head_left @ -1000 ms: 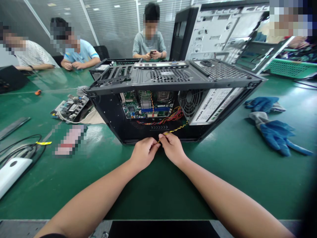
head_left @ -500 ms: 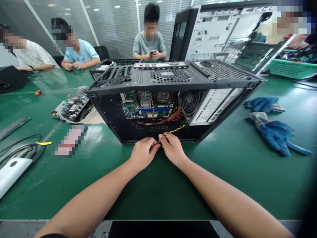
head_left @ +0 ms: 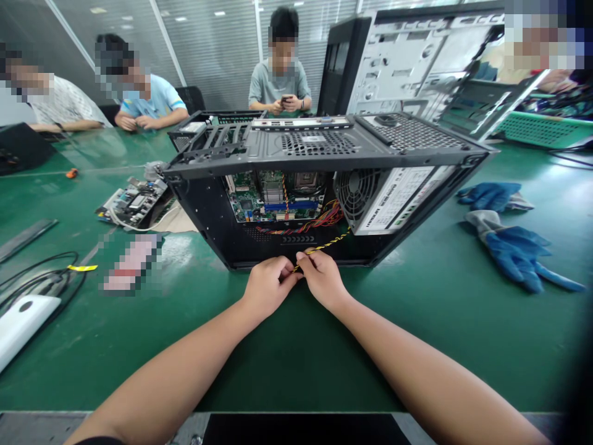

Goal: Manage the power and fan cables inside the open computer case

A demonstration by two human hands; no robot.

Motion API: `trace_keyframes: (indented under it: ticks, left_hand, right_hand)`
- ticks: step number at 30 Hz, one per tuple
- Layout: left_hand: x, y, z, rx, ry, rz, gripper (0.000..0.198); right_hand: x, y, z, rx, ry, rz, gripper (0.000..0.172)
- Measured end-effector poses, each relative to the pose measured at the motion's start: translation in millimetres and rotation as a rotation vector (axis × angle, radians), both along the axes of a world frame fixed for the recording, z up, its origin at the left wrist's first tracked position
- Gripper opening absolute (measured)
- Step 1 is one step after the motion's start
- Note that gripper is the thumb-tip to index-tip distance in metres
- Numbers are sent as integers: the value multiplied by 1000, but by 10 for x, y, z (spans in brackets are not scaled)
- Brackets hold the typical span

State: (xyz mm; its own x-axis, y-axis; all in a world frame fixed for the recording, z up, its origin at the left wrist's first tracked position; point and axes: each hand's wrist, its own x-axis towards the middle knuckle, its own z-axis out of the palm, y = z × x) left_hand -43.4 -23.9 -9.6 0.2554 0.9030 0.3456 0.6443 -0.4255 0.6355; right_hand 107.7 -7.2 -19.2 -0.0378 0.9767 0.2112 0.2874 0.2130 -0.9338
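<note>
An open black computer case (head_left: 319, 148) lies on its side on the green table (head_left: 417, 321), showing a motherboard (head_left: 273, 194), a power supply with a fan (head_left: 384, 198) and a bundle of red and orange wires (head_left: 319, 219). A twisted yellow-and-black cable (head_left: 324, 245) runs out of the case toward me. My left hand (head_left: 269, 285) and my right hand (head_left: 322, 276) meet just in front of the case, both pinched closed on the near end of that cable.
Blue work gloves (head_left: 514, 247) lie at the right. A loose circuit board (head_left: 132, 201), black cables (head_left: 41, 275) and a white device (head_left: 21, 318) lie at the left. A second opened case (head_left: 417, 55) stands behind. Several people sit at the far side.
</note>
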Motion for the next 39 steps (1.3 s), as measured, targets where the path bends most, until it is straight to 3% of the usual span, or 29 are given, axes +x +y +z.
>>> trace_keyframes:
  ticks: [13, 22, 39]
  left_hand:
    - [4, 0, 22, -46, 23, 21, 20]
    - [2, -3, 10, -2, 86, 17, 9]
    - [-14, -7, 7, 91, 68, 26, 10]
  right_hand:
    - [-8, -11, 11, -15, -13, 14, 34]
    - [0, -18, 46, -33, -39, -6, 34]
    - [7, -15, 65, -37, -17, -23, 40]
